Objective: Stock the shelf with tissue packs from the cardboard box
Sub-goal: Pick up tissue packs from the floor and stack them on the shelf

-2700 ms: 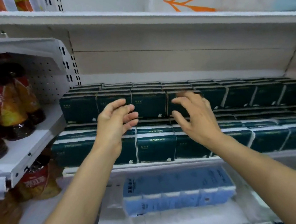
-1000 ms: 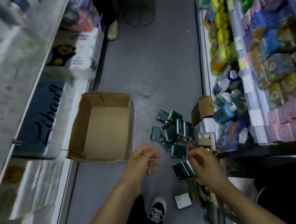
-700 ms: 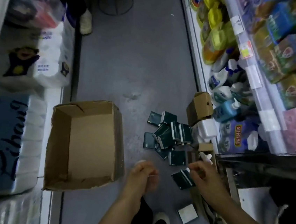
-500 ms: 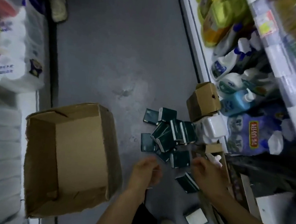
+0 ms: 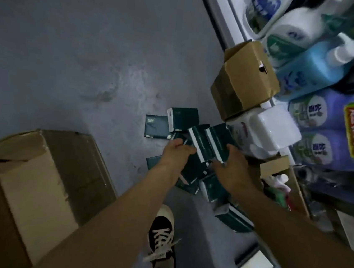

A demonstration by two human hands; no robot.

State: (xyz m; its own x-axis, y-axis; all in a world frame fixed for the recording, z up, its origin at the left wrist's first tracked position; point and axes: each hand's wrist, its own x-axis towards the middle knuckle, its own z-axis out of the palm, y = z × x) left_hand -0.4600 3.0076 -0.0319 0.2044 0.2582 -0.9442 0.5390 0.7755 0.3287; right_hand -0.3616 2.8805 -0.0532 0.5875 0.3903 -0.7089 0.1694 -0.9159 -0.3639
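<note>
A pile of dark green tissue packs is seen scattered on the grey floor. The left hand and right hand are reached down to either side of two upright packs; contact cannot be told. A large cardboard box is placed at lower left, a small cardboard box beside detergent bottles at right. A black shoe is visible below.

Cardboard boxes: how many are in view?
3. A large cardboard box lower left, a small closed box by the right shelf, and an open box below it, mostly hidden.
</note>
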